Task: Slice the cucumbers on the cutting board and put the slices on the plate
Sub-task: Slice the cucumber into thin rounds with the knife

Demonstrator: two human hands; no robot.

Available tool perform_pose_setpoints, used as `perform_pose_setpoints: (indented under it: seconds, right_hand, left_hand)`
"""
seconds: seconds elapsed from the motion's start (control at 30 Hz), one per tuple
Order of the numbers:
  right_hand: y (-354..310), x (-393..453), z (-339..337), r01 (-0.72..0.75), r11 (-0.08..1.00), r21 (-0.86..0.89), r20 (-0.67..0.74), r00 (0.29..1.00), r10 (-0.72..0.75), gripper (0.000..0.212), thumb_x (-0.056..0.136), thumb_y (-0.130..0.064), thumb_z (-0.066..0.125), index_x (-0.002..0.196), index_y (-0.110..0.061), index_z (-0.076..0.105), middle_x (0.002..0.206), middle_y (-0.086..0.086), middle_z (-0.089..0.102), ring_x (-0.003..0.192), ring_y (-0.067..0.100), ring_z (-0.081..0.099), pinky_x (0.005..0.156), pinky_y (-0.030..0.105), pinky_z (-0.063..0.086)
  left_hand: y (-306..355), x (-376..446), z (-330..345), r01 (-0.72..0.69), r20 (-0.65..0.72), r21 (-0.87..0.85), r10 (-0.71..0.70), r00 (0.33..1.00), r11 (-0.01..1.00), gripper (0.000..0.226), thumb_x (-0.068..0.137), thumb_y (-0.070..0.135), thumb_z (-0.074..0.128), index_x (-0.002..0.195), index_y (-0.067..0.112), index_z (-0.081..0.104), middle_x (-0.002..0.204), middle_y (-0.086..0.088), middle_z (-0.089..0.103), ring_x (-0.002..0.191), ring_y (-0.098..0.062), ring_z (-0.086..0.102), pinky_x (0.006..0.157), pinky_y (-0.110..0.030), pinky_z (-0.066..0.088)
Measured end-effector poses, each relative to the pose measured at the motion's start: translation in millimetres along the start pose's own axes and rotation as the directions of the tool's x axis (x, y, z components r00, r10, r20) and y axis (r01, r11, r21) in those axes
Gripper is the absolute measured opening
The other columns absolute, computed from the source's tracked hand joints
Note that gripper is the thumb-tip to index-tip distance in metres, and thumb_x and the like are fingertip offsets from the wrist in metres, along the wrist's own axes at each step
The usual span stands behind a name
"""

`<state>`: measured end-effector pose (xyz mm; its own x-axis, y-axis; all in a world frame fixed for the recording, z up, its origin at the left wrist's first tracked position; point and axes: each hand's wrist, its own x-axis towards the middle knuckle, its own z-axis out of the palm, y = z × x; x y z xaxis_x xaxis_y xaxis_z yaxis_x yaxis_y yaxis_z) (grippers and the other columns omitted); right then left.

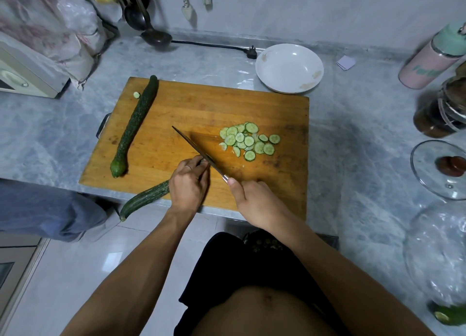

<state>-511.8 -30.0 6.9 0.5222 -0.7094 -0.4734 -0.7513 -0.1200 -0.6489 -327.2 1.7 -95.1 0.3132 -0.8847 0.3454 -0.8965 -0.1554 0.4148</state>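
Observation:
A wooden cutting board [176, 113] lies on the marble counter. My left hand [187, 184] grips a dark green cucumber [143, 199] whose tail sticks out over the board's front edge. My right hand [254, 202] holds the handle of a knife [194, 147]; the blade runs up and left, right beside my left fingertips. A pile of several cucumber slices [248, 141] lies on the board right of the blade. A whole cucumber [135, 126] rests along the board's left side, with a cut end piece [136, 95] next to it. The white plate [267, 58] stands empty behind the board.
Right of the board are a pink and green flask [433, 58], a dark jar [441, 113], a glass lid [438, 169] and a plastic bag. A black plug and cord [251, 52] lie by the plate. An appliance [22, 70] stands at the left.

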Motion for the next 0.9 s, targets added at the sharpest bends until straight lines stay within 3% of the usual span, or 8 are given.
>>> perform_pose_setpoints:
  seconds: [0.23, 0.33, 0.8, 0.9]
  right_hand:
    - [1.0, -9.7, -3.1, 0.037, 0.999, -0.015, -0.023, 0.999, -0.038, 0.057, 0.105, -0.051, 0.018, 0.065, -0.020, 0.044, 0.069, 0.004, 0.052, 0.084, 0.023, 0.051, 0.073, 0.038, 0.045]
    - [4.4, -17.8, -4.2, 0.067, 0.997, -0.027, -0.027, 0.997, -0.068, 0.056, 0.104, -0.053, 0.019, 0.064, -0.022, 0.041, 0.070, 0.007, 0.052, 0.079, 0.026, 0.053, 0.067, 0.035, 0.039]
    - [4.6, -27.0, -8.3, 0.044, 0.999, -0.005, 0.040, 0.998, -0.044, 0.052, 0.104, -0.053, 0.018, 0.069, -0.024, 0.043, 0.084, 0.004, 0.053, 0.091, 0.022, 0.050, 0.075, 0.034, 0.036]
    - [3.0, -25.4, -7.3, 0.034, 0.999, 0.005, 0.048, 0.998, -0.035, 0.053, 0.105, -0.052, 0.018, 0.070, -0.022, 0.044, 0.078, 0.001, 0.050, 0.089, 0.020, 0.048, 0.073, 0.034, 0.035]
  left_hand:
    - [2.3, 0.8, -7.9, -0.049, -0.031, -0.061, 0.047, 0.998, 0.997, 0.019, 0.084, 0.013, 0.065, 0.096, 0.005, 0.077, 0.106, -0.010, 0.074, 0.091, -0.030, 0.069, 0.068, -0.036, 0.057]
    - [2.3, 0.4, -8.0, -0.024, -0.008, -0.069, 0.023, 1.000, 0.997, 0.020, 0.085, 0.014, 0.063, 0.095, 0.005, 0.077, 0.107, -0.009, 0.073, 0.093, -0.030, 0.068, 0.068, -0.037, 0.058]
    - [1.5, -0.8, -6.5, 0.027, 0.019, -0.091, -0.026, 0.999, 0.996, 0.020, 0.084, 0.015, 0.062, 0.092, 0.005, 0.077, 0.102, -0.011, 0.074, 0.094, -0.030, 0.068, 0.069, -0.035, 0.056]
    - [2.6, -0.5, -5.8, 0.027, 0.011, -0.090, -0.026, 1.000, 0.996, 0.019, 0.082, 0.012, 0.064, 0.093, 0.005, 0.077, 0.102, -0.011, 0.074, 0.094, -0.030, 0.068, 0.068, -0.036, 0.057]
